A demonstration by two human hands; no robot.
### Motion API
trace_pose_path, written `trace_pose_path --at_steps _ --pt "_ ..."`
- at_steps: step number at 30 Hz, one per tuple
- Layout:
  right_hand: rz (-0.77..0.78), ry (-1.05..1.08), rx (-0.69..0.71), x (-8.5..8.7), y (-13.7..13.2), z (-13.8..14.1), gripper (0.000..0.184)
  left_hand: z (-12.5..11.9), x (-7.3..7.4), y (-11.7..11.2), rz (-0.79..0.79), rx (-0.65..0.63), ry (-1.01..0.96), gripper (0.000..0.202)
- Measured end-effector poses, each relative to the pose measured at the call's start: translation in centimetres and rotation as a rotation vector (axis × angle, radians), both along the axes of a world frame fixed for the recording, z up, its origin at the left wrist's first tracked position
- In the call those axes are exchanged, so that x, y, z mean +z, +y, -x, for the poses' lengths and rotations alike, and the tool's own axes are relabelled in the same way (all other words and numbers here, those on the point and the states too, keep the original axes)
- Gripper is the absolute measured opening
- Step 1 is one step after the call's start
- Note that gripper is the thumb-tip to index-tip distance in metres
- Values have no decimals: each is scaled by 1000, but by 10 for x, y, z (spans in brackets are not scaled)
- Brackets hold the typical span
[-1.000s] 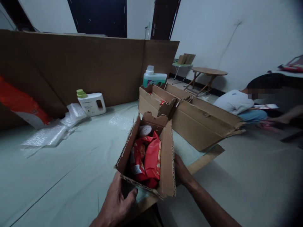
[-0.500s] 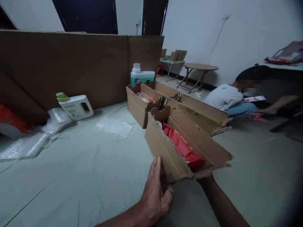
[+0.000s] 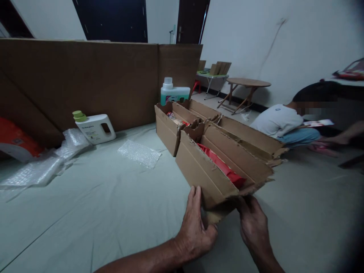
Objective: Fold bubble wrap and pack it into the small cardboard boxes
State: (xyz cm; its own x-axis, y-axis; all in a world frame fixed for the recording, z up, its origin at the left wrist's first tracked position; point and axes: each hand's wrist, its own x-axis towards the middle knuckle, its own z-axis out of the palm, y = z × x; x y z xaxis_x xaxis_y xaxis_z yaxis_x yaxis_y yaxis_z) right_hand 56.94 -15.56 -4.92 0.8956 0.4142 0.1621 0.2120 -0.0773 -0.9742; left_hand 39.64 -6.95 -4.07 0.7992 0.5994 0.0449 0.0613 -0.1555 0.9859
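Observation:
An open cardboard box (image 3: 199, 170) with red packets (image 3: 224, 168) inside rests on the pale green sheet (image 3: 93, 212), set beside two other long cardboard boxes (image 3: 167, 129). My left hand (image 3: 196, 225) presses its fingers against the box's near left corner. At the near right corner my right hand (image 3: 253, 223) grips the end flap from below. Both hands are closed on the box's near end.
A white jug with a green cap (image 3: 95, 129) and a teal bottle (image 3: 174, 93) stand by a tall cardboard wall (image 3: 85, 83). Bubble wrap (image 3: 139, 152) lies on the sheet. A person in a white shirt (image 3: 278, 121) crouches at the right, near a round wooden table (image 3: 246, 85).
The box went from held upright near me to lying flat beside the other boxes. My hands have shifted to its near end, the right hand now showing.

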Motion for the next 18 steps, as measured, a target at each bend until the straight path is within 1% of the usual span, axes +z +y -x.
trace_pose_path --at_steps 3,5,7,9,11,13,14,16,18 --pt "-85 83 83 5 20 0 64 -9 5 18 -56 16 25 100" --pt "-89 76 105 4 22 2 69 -6 4 30 -97 25 33 97" --pt "-63 69 96 1 14 7 72 5 -1 41 -160 31 44 92" --pt "13 30 58 -5 -1 16 67 23 -7 56 -251 67 56 81" --pt "124 -110 43 -9 -15 28 52 43 -9 75 -377 129 91 67" --pt "187 -341 102 -11 -20 43 34 59 -6 102 -537 189 201 59" --pt "191 -461 156 -11 -18 50 28 65 -2 117 -623 215 287 58" --pt "184 -663 292 -11 -6 63 24 69 8 149 -760 264 465 60" --pt "201 -823 415 -12 13 71 24 66 17 179 -812 316 565 62"
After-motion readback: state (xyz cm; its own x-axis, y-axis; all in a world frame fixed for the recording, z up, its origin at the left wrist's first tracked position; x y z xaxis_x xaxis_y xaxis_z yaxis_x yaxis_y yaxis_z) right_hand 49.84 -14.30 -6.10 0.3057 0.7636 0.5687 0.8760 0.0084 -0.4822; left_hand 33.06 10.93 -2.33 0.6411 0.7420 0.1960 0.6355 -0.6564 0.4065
